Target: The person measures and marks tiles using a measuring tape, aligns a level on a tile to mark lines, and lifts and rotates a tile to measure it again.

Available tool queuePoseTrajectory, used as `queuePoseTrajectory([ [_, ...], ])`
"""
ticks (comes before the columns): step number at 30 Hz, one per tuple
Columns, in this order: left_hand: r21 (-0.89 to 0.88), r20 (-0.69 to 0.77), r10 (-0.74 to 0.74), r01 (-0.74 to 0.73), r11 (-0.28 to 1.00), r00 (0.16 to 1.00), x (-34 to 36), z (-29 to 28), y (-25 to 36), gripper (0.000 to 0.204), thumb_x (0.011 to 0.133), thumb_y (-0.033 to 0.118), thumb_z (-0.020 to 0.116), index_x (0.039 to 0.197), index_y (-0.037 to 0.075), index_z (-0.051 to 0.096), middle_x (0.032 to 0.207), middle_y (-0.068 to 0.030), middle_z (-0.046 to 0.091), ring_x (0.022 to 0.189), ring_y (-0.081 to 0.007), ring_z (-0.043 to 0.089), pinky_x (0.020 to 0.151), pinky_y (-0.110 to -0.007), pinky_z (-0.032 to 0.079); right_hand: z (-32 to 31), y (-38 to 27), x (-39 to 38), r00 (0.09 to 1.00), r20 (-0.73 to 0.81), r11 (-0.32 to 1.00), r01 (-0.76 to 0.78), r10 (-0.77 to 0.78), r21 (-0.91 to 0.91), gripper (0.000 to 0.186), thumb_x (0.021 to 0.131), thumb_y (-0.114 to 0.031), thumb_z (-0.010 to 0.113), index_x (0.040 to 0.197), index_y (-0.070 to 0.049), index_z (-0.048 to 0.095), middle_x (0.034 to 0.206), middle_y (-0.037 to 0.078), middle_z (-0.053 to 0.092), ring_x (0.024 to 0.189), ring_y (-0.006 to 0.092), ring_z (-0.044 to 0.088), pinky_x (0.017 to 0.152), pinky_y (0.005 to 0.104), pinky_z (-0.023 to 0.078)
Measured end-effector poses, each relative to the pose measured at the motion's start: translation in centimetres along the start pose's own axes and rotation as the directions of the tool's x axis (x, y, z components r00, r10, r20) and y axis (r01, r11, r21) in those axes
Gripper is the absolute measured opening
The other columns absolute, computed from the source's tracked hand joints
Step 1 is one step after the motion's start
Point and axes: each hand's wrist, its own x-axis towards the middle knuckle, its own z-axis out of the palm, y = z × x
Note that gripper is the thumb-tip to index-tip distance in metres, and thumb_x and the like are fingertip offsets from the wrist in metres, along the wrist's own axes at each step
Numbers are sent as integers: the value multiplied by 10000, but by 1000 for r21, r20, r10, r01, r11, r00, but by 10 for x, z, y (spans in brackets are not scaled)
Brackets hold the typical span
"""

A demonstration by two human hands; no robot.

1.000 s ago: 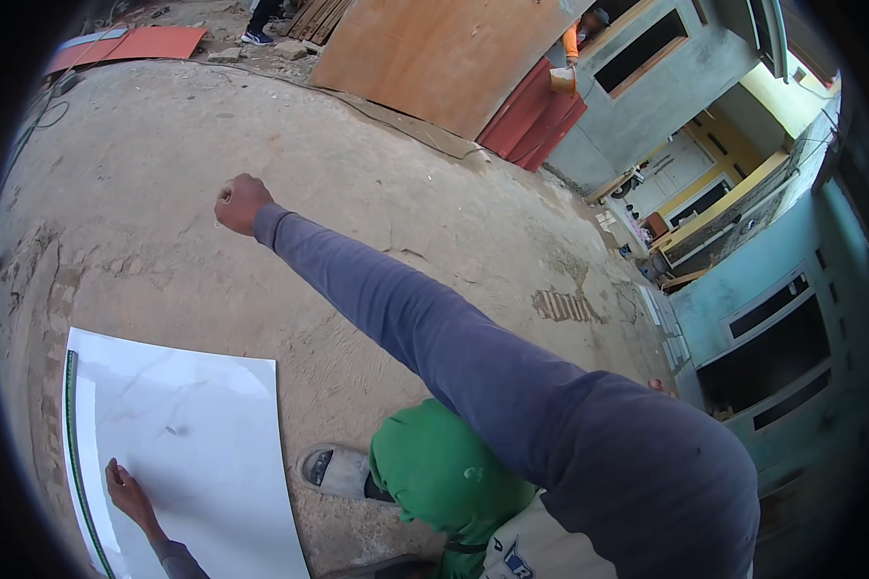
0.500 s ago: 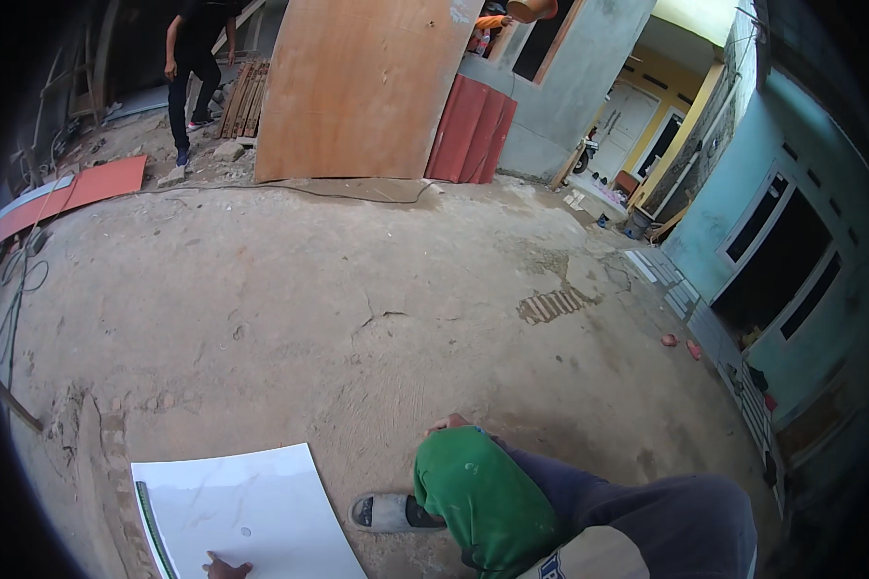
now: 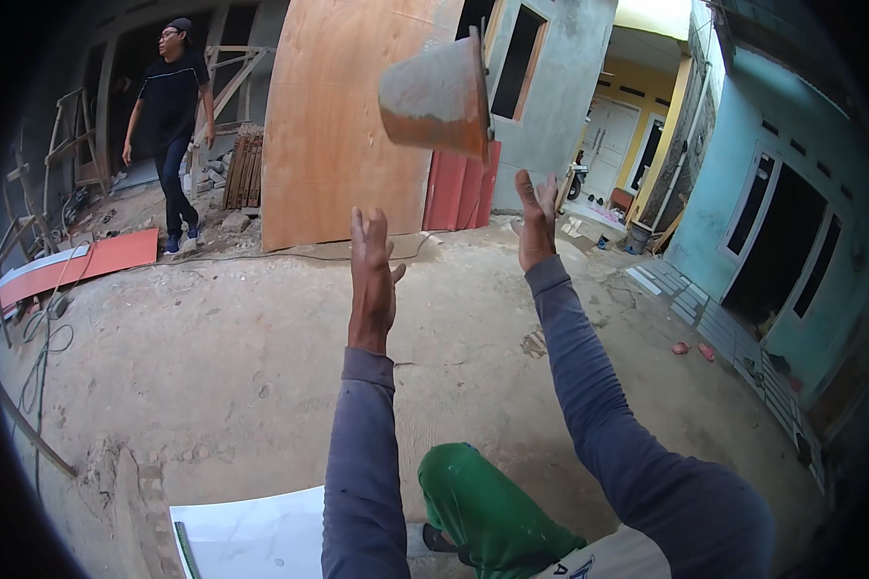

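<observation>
The left hand (image 3: 374,280) and right hand (image 3: 538,222) are raised well apart, fingers stretched wide. The bucket (image 3: 430,96) is in mid-air above and between them, tipped on its side, touching neither. Below them spreads rough, pale concrete (image 3: 261,386), with a white sheet (image 3: 251,531) lying low beyond the left sleeve (image 3: 362,473). Behind the left hand stands a plywood board (image 3: 338,145); farther left, a person (image 3: 172,106). Past the right hand rise a grey wall (image 3: 562,87) and a turquoise house (image 3: 710,222)
</observation>
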Motion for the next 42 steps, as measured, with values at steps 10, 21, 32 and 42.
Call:
queuePoseTrajectory([
  [10,-724,-254,-259,-6,689,932,-175,-228,-158,732,1121,583,396,1657,85,377,1668,-164,445,1514,-342,457,1267,-497,386,113,81,-249,773,577,850,469,-263,-241,746,785,-91,809,1498,-93,590,1653,270,364,1529,446,396,1174,514,477],
  [21,-33,-430,-70,62,998,900,-289,-375,-218,591,1154,448,389,1631,99,406,1663,-117,455,1522,-318,434,1291,-481,352,146,106,-315,341,770,767,-576,539,-283,546,929,-215,768,1325,128,613,975,150,767,793,210,775,657,314,651],
  [32,-117,-371,-750,774,623,548,-381,-286,-228,965,1050,762,385,1644,1,396,1607,-242,497,1525,-425,403,1251,-602,300,125,149,-314,472,679,808,-487,563,-332,264,896,-119,713,1074,75,689,866,95,728,706,148,723,631,283,616],
  [42,-180,-112,-609,586,790,786,-386,-174,-212,791,1135,630,315,1443,-20,644,1446,-229,669,1330,-371,615,1165,-419,408,172,164,-369,385,749,821,-437,540,-367,223,943,-117,705,1095,45,682,868,58,701,706,130,697,637,274,620],
])
